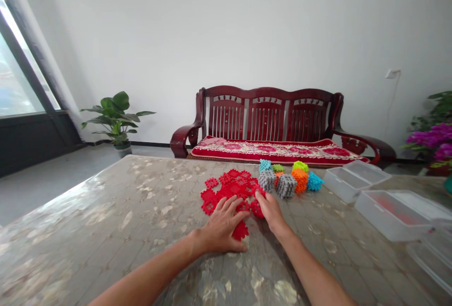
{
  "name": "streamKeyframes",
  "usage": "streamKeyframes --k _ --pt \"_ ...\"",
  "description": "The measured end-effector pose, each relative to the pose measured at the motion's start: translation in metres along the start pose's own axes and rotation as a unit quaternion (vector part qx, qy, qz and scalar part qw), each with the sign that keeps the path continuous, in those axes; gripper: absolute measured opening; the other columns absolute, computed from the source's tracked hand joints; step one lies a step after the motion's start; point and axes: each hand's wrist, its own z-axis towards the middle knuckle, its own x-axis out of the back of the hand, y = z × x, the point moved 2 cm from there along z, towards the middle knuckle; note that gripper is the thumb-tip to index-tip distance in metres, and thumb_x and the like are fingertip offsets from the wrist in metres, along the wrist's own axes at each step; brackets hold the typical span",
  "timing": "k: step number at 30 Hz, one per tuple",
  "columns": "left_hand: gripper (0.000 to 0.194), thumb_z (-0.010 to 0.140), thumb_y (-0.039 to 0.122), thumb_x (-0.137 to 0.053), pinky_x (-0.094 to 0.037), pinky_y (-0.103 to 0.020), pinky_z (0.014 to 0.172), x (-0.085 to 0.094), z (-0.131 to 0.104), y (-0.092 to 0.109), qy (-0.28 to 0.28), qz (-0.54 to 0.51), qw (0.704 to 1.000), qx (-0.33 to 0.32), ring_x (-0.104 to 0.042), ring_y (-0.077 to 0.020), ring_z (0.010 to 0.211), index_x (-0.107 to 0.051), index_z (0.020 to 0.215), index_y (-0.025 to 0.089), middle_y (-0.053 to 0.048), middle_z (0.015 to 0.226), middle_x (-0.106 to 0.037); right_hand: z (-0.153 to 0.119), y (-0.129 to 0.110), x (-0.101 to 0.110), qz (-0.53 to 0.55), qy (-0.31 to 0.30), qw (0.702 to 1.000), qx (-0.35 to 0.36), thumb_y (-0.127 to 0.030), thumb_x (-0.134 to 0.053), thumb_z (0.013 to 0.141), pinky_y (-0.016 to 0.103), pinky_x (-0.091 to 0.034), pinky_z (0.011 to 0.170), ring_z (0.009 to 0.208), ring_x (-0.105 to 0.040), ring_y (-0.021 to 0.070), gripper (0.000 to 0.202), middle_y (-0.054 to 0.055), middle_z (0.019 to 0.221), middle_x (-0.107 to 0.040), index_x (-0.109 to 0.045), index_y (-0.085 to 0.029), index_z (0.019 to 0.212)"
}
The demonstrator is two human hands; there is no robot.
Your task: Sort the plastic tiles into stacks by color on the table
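A loose heap of flat red interlocking tiles (231,188) with toothed edges, some with open centres, lies on the table in front of me. My left hand (223,225) rests over the near side of the heap, fingers spread and thumb stretched out. A red tile (240,231) shows between its thumb and forefinger. At the heap's right edge, my right hand (271,211) pinches a red tile (257,189); the fingertips are partly hidden. Just beyond that hand stand stacked grey blocks (286,186) of similar toothed pieces.
Orange (300,181), blue (315,181) and lime stacks (300,166) stand behind the grey ones. Clear plastic boxes (391,219) sit at the table's right, one with something red inside. A wooden bench (266,122) is beyond the patterned table (141,212); a potted plant (120,115) stands left.
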Motion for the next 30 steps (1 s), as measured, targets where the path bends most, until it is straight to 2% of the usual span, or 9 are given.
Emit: streamKeyframes --k 3,7,10,13,15,19,22,25,30 --pt "0.056 0.077 0.046 -0.071 -0.039 -0.045 0.112 -0.008 0.002 -0.002 -0.003 -0.001 0.999 0.032 -0.045 -0.0304 0.136 -0.058 0.128 0.026 -0.011 0.153 -0.043 -0.002 -0.002 -0.004 0.088 -0.033 0.994 0.046 -0.058 -0.043 0.089 0.035 -0.054 0.083 0.102 -0.069 0.0257 0.051 0.01 0.111 -0.075 -0.071 -0.02 0.109" --pt "0.032 0.086 0.037 -0.062 -0.042 -0.04 0.108 -0.008 0.007 -0.015 0.037 -0.004 0.996 0.075 -0.054 -0.0264 0.129 -0.061 0.115 0.024 -0.009 0.142 -0.057 -0.008 0.003 -0.002 0.026 -0.016 0.99 0.139 -0.051 -0.045 0.091 0.044 -0.04 0.111 0.127 -0.056 0.0262 0.052 0.012 0.135 -0.063 -0.064 -0.019 0.127" --pt "0.023 0.095 0.038 -0.05 -0.048 -0.031 0.094 -0.002 0.011 -0.026 0.063 -0.04 0.988 0.139 -0.066 -0.02 0.108 -0.06 0.111 0.026 -0.005 0.119 -0.07 -0.015 0.005 -0.003 -0.062 -0.044 0.975 0.207 -0.043 -0.049 0.092 0.047 -0.032 0.117 0.135 -0.048 0.0248 0.048 0.01 0.143 -0.056 -0.06 -0.021 0.134" --pt "0.023 0.099 0.035 -0.04 -0.049 -0.025 0.079 0.006 0.018 -0.04 0.067 -0.057 0.977 0.193 -0.069 -0.0166 0.093 -0.06 0.106 0.026 -0.001 0.1 -0.074 -0.022 0.003 -0.007 -0.131 -0.1 0.957 0.24 -0.037 -0.051 0.094 0.046 -0.034 0.117 0.134 -0.049 0.0236 0.043 0.008 0.142 -0.058 -0.061 -0.023 0.132" --pt "0.023 0.099 0.031 -0.039 -0.048 -0.026 0.078 0.012 0.028 -0.051 0.067 -0.031 0.976 0.206 -0.069 -0.0169 0.092 -0.061 0.105 0.026 -0.002 0.098 -0.074 -0.025 -0.001 -0.009 -0.157 -0.104 0.951 0.244 -0.035 -0.051 0.094 0.045 -0.036 0.115 0.131 -0.051 0.0233 0.04 0.009 0.14 -0.059 -0.063 -0.022 0.131" --pt "0.028 0.098 0.032 -0.041 -0.046 -0.034 0.096 0.021 0.063 -0.068 0.087 0.021 0.984 0.155 -0.065 -0.0209 0.108 -0.064 0.113 0.026 -0.006 0.114 -0.071 -0.027 -0.005 -0.008 -0.194 -0.067 0.949 0.24 -0.035 -0.051 0.095 0.044 -0.036 0.115 0.131 -0.05 0.0236 0.04 0.01 0.141 -0.058 -0.063 -0.021 0.131" --pt "0.04 0.096 0.049 -0.044 -0.032 -0.052 0.113 0.018 0.099 -0.076 0.062 0.023 0.991 0.12 -0.049 -0.029 0.132 -0.063 0.125 0.03 -0.008 0.138 -0.06 -0.029 -0.008 -0.007 -0.231 -0.065 0.943 0.232 -0.037 -0.05 0.096 0.044 -0.034 0.116 0.135 -0.046 0.0245 0.043 0.01 0.145 -0.053 -0.059 -0.022 0.135" --pt "0.054 0.094 0.06 -0.039 -0.018 -0.071 0.112 0.007 0.133 -0.086 -0.013 0.017 0.987 0.16 -0.027 -0.038 0.147 -0.053 0.139 0.035 -0.011 0.155 -0.042 -0.032 -0.009 -0.009 -0.277 -0.085 0.932 0.22 -0.042 -0.052 0.095 0.048 -0.029 0.118 0.142 -0.037 0.028 0.05 0.01 0.154 -0.043 -0.053 -0.026 0.142" --pt "0.058 0.091 0.066 -0.037 -0.024 -0.079 0.102 -0.01 0.167 -0.098 -0.067 -0.006 0.984 0.166 -0.031 -0.0434 0.144 -0.052 0.14 0.038 -0.014 0.156 -0.041 -0.034 -0.005 -0.015 -0.316 -0.124 0.92 0.197 -0.049 -0.06 0.089 0.056 -0.02 0.119 0.151 -0.018 0.0341 0.063 0.007 0.164 -0.023 -0.043 -0.037 0.148"
